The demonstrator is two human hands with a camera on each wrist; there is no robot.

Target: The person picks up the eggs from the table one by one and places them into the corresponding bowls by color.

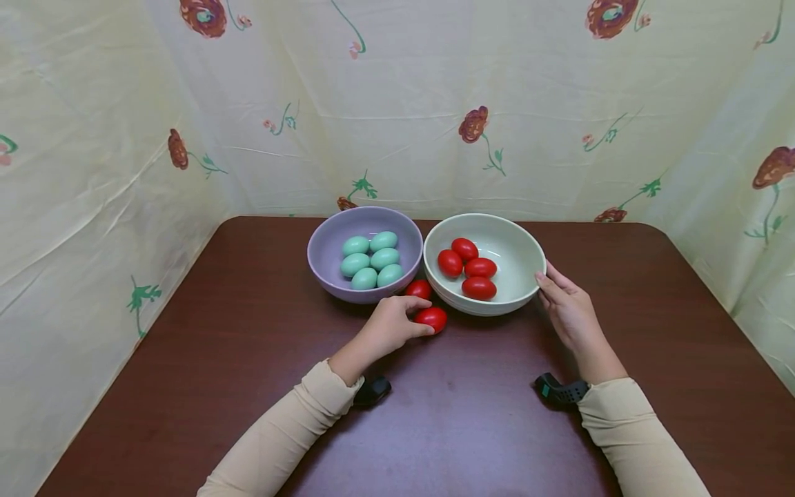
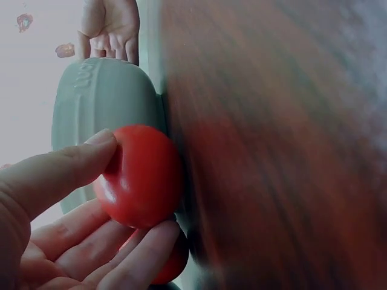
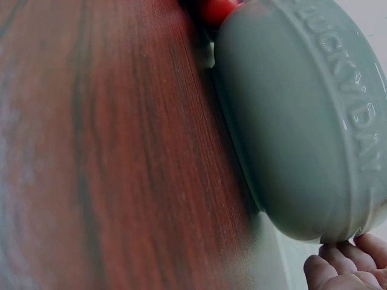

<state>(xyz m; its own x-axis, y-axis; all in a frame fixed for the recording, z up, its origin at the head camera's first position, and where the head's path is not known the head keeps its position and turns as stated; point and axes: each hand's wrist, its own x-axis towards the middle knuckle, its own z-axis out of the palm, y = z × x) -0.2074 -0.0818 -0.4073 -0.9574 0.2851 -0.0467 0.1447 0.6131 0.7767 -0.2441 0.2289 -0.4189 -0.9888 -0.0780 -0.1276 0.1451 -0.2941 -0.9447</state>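
My left hand (image 1: 388, 324) pinches a red egg (image 2: 142, 178) between thumb and fingers, just in front of the bowls. Behind it, a second red egg (image 1: 419, 289) lies on the table where the two bowls meet. The pale green bowl (image 1: 484, 310) holds several red eggs (image 1: 479, 288) on its left side. On that bowl's right rim, my right hand (image 1: 571, 314) grips with the thumb on top and the fingers outside. To the left stands a purple bowl (image 1: 323, 276) with several mint-green eggs (image 1: 385, 259) in it.
The dark brown wooden table (image 1: 459, 414) reaches back to a flowered cloth (image 1: 397, 138) that hangs behind and at both sides. Raised lettering runs around the outside of the green bowl. The two bowls stand side by side near the table's back edge.
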